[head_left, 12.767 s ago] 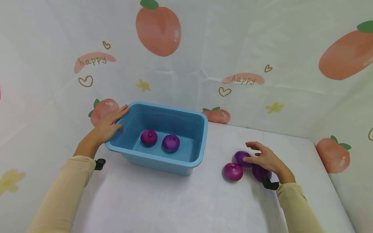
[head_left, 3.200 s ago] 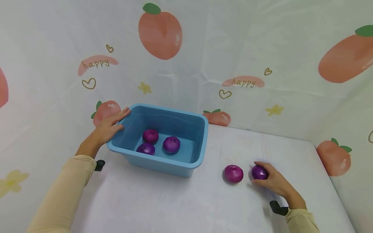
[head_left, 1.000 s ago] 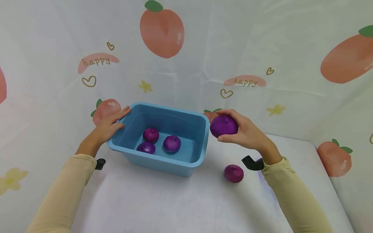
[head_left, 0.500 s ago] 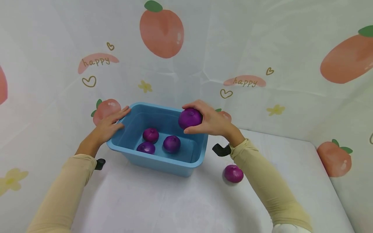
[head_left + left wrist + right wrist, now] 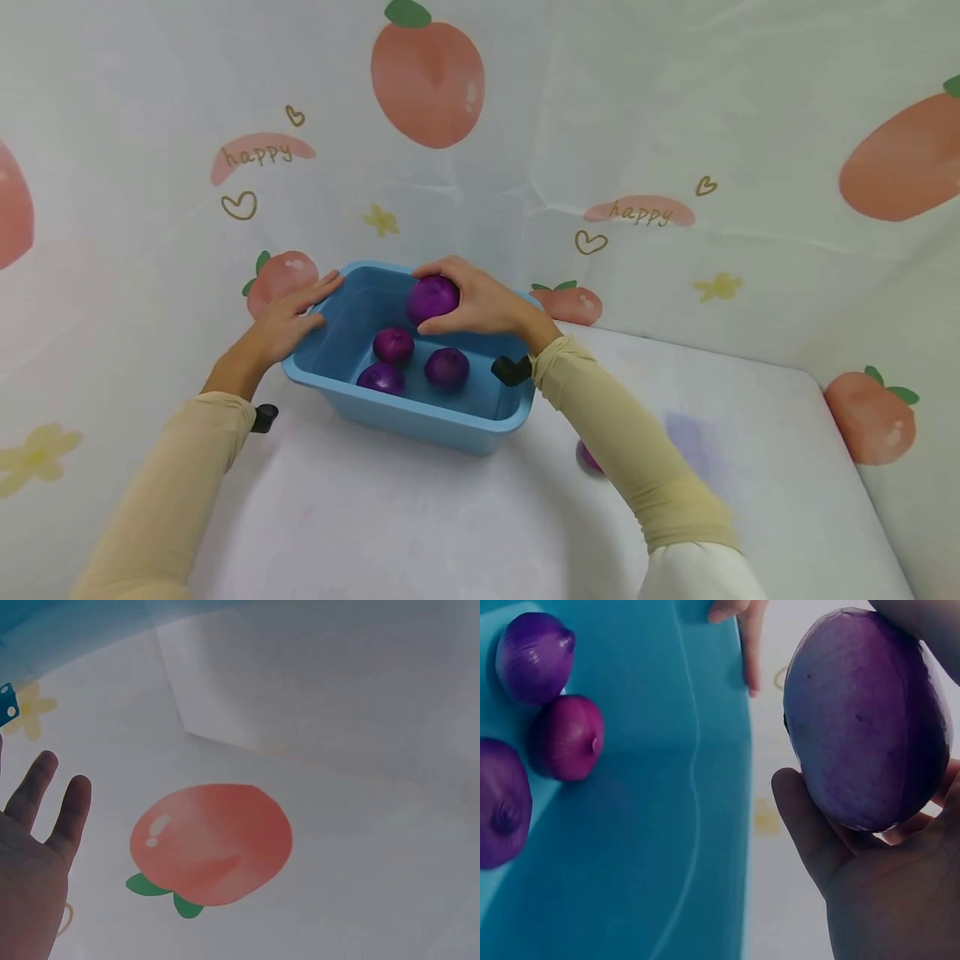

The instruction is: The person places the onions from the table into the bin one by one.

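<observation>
My right hand [image 5: 487,304] grips a purple onion [image 5: 432,301] between thumb and fingers, held up over the back part of a blue plastic bin [image 5: 412,427]. Close up in the right wrist view, that onion [image 5: 859,720] fills the grasp. Inside the bin lie a magenta onion [image 5: 393,345] and two purple onions, one near the front wall [image 5: 381,379] and one toward the middle [image 5: 447,369]. My left hand [image 5: 281,327] rests on the bin's left rim, its fingers extended. Another magenta onion [image 5: 590,458] sits on the table, mostly hidden by the right forearm.
A white cloth covers the table [image 5: 375,517]. Behind it hangs a white backdrop [image 5: 495,183] printed with fruit, hearts and flowers. Each wrist carries a small black camera mount, such as the right one [image 5: 512,370].
My right hand has picked up a purple onion from the table and carried it left over the bin. Earlier, another purple onion went into the bin. The left hand has stayed on the rim.
</observation>
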`<state>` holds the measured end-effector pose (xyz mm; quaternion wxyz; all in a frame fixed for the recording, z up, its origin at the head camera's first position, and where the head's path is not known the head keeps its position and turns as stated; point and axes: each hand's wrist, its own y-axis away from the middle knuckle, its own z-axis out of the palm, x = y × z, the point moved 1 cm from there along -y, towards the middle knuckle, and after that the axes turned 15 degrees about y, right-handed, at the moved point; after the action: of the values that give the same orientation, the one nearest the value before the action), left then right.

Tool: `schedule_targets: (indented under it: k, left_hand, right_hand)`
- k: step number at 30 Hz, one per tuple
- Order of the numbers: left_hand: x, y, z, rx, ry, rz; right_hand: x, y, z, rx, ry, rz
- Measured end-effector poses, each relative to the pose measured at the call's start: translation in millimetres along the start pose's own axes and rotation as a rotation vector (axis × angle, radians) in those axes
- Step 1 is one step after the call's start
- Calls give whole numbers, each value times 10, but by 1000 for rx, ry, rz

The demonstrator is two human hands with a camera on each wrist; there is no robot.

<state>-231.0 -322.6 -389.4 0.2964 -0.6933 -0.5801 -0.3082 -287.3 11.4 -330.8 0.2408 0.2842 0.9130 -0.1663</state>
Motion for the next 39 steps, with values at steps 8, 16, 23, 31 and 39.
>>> schedule_targets:
  k: [8, 16, 23, 31, 39]
  left_hand:
    - [-12, -39, 55, -8, 21, 7]
    - [15, -66, 84, -3, 20, 7]
    - [14, -57, 92, 3, 22, 9]
    - [1, -51, 75, 8, 31, 4]
    - [-16, -5, 24, 11, 32, -9]
  right_hand:
    - [3, -274, 206, -48, -53, 19]
    - [12, -414, 388, -105, -80, 86]
    - [69, -418, 496, -119, -64, 124]
    - [206, -375, 614, -149, -17, 223]
    - [256, -435, 726, -213, 31, 200]
